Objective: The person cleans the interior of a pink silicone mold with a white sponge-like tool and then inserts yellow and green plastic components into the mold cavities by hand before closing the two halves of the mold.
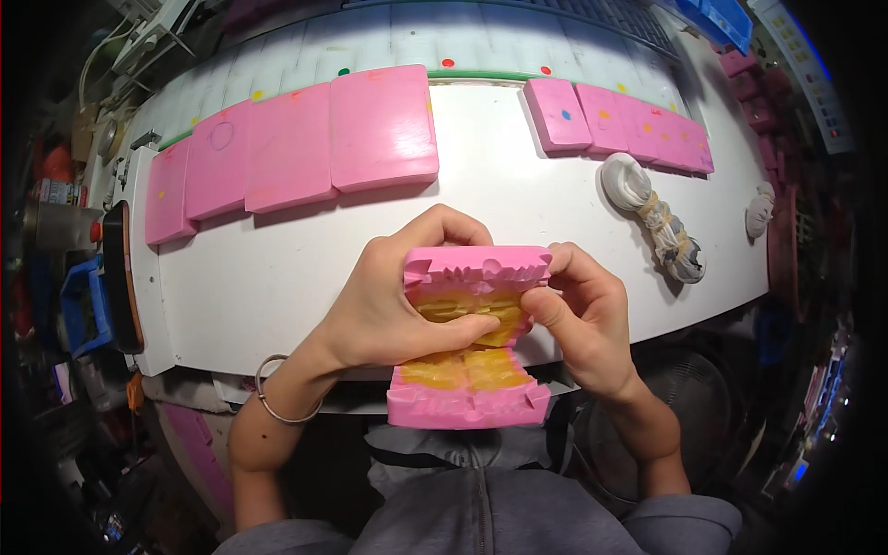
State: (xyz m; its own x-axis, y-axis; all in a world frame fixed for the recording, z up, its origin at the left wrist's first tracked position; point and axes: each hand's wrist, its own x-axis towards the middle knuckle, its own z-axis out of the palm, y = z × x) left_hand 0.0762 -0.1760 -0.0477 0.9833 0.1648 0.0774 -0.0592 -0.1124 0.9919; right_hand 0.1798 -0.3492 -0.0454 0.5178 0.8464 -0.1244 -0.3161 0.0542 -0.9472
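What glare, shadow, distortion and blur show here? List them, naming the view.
Head view: whitish glare on the largest pink block at back left; head view: a soft shadow just below it on the white table; head view: fisheye curvature bows the table's edges, and the corners go black; head view: the notched pink mold in both hands looks fairly sharp.

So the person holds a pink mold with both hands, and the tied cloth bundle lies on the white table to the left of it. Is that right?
Not quite: the head view shows the tied cloth bundle on the white table to the right of the pink mold, which the left hand and right hand do hold.
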